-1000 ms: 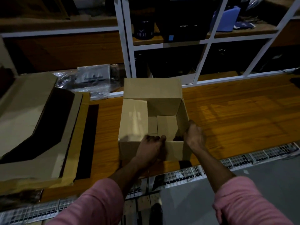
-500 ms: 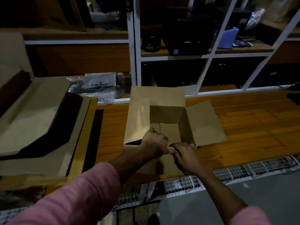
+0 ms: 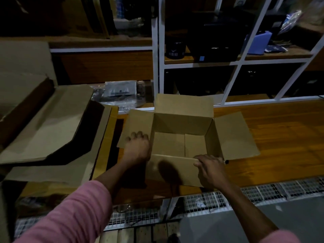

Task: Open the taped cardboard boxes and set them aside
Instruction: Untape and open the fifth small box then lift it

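Cardboard box [image 3: 182,130]: on the wooden table [image 3: 273,165], near the front edge; all four flaps folded outward, interior bare.
Left hand [image 3: 137,147]: pressing down on the left flap [image 3: 138,123]; fingers bent over it.
Right hand [image 3: 211,170]: fingers curled over the edge of the near flap [image 3: 168,170], gripping it.
Flattened cardboard [image 3: 50,123]: stacked left of the box.

Plain brown cardboard box [image 3: 182,127], orange woodgrain counter [image 3: 280,137], pink sleeves [image 3: 73,216], white shelf frame [image 3: 156,67], blue container [image 3: 259,42].
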A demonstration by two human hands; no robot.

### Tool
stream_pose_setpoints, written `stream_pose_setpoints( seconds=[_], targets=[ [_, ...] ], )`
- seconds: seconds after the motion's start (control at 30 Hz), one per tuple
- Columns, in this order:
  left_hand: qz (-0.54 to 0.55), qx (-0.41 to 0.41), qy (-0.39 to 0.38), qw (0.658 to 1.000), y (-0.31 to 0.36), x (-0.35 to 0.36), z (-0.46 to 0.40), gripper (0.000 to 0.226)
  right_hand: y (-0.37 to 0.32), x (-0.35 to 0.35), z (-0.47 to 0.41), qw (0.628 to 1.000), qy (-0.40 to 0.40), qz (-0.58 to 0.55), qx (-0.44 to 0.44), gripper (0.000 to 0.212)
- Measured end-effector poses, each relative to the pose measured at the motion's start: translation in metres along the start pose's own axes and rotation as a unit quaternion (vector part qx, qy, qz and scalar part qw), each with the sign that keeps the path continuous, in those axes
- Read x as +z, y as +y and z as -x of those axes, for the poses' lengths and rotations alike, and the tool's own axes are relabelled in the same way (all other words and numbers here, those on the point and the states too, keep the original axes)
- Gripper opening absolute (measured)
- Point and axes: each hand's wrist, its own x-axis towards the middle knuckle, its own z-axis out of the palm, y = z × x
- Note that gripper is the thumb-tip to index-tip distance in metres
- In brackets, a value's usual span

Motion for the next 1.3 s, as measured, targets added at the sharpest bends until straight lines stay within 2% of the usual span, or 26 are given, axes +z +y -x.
stream_pose_setpoints(
  seconds=[0.1, 0.2, 0.33, 0.47, 0.53, 0.6, 0.7, 0.73, 0.83, 0.93, 1.03, 1.13, 1.23, 1.3],
  targets=[
    [0.19, -0.045, -0.014, 0.981, 0.0, 0.032, -0.001, 0.041, 0.001, 0.002, -0.002, 1.0, 0.005, -0.002, -0.006, 0.033],
    [0.303, -0.105, -0.008, 0.947, 0.007, 0.038, -0.008, 0.033, 0.003, 0.004, -0.004, 1.0, 0.004, -0.002, -0.007, 0.033],
    [0.33, -0.115, -0.056, 0.935, 0.012, 0.043, -0.023, 0.036, 0.008, 0.009, -0.004, 1.0, 0.009, -0.006, -0.004, 0.03],
    [0.381, -0.13, -0.057, 0.914, 0.006, 0.057, -0.036, 0.037, 0.01, 0.013, -0.005, 0.999, 0.03, -0.012, -0.008, 0.028],
    [0.359, -0.12, -0.052, 0.924, 0.005, 0.064, -0.037, 0.039, 0.014, 0.016, -0.006, 0.999, 0.04, -0.015, -0.009, 0.034],
    [0.305, -0.077, -0.004, 0.949, 0.008, 0.066, -0.026, 0.038, 0.015, 0.018, -0.005, 0.999, 0.05, -0.017, -0.01, 0.038],
    [0.361, -0.05, 0.103, 0.926, 0.019, 0.061, 0.0, 0.034, 0.013, 0.021, -0.001, 0.997, 0.08, -0.021, 0.005, 0.036],
    [0.369, -0.042, 0.123, 0.92, 0.021, 0.063, 0.006, 0.036, 0.012, 0.022, 0.001, 0.995, 0.096, -0.021, 0.01, 0.036],
    [0.241, -0.037, 0.103, 0.964, 0.03, 0.063, 0.033, 0.061, 0.002, 0.019, 0.01, 0.987, 0.158, -0.011, 0.037, 0.03],
    [0.203, -0.027, 0.068, 0.976, 0.036, 0.071, 0.066, 0.084, -0.016, 0.009, 0.031, 0.974, 0.176, 0.031, 0.137, 0.032],
    [0.202, -0.006, 0.035, 0.979, 0.035, 0.085, 0.074, 0.11, -0.019, 0.004, 0.05, 0.969, 0.119, 0.064, 0.209, 0.052],
    [0.274, 0.051, 0.059, 0.959, 0.031, 0.093, 0.063, 0.124, -0.006, 0.001, 0.056, 0.969, 0.041, 0.031, 0.243, 0.079],
    [0.303, 0.14, 0.066, 0.94, 0.026, 0.099, 0.051, 0.133, 0.011, 0.003, 0.053, 0.978, -0.002, -0.043, 0.204, 0.098],
    [0.287, 0.176, 0.05, 0.94, 0.025, 0.099, 0.047, 0.141, 0.021, 0.006, 0.047, 0.979, -0.017, -0.112, 0.169, 0.108]
  ],
)
